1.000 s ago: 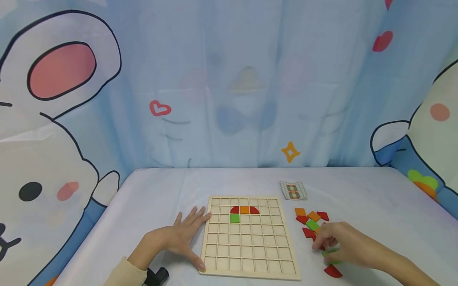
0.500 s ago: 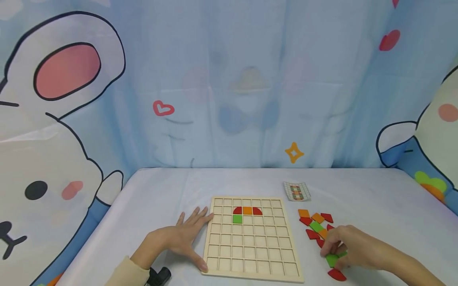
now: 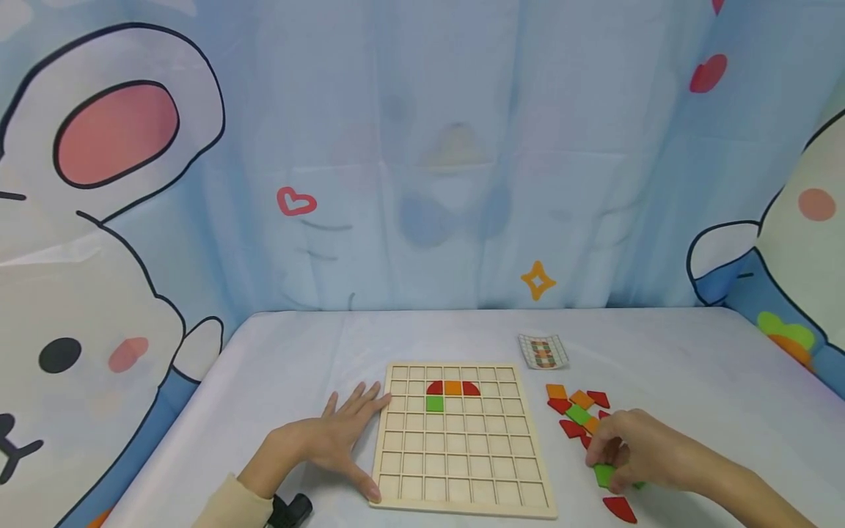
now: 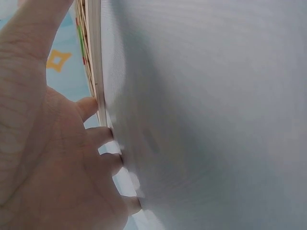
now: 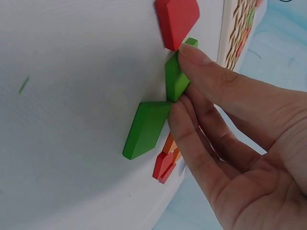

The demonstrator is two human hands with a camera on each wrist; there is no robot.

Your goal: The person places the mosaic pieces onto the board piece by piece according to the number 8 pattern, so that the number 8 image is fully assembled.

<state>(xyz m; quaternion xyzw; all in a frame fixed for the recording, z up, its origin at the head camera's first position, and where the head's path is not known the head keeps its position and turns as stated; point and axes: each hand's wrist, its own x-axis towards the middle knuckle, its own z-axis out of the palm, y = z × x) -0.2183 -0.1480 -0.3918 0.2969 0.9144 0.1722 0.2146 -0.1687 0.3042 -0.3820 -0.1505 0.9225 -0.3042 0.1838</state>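
Observation:
A wooden grid board (image 3: 462, 444) lies on the table. In its upper part sit two red quarter-round tiles, an orange square (image 3: 452, 388) between them, and a green square (image 3: 435, 403) below the left red one. My left hand (image 3: 337, 444) is spread, thumb and fingertips touching the board's left edge. Right of the board, my right hand (image 3: 643, 451) pinches a green square tile (image 5: 177, 76) between thumb and fingers, at table level. Another green tile (image 5: 146, 129) lies beside it, mostly hidden by the hand in the head view. A red quarter-round tile (image 3: 620, 509) lies nearer me.
Several loose red, orange and green tiles (image 3: 578, 414) lie beyond my right hand. A small card with a coloured grid pattern (image 3: 543, 352) lies behind them. A black object (image 3: 289, 510) shows by my left wrist. A printed curtain (image 3: 422, 161) hangs behind the table.
My right hand's fingers have settled on the green square tile, which has shifted slightly away from the red tile nearest me. The left hand has stayed at the board.

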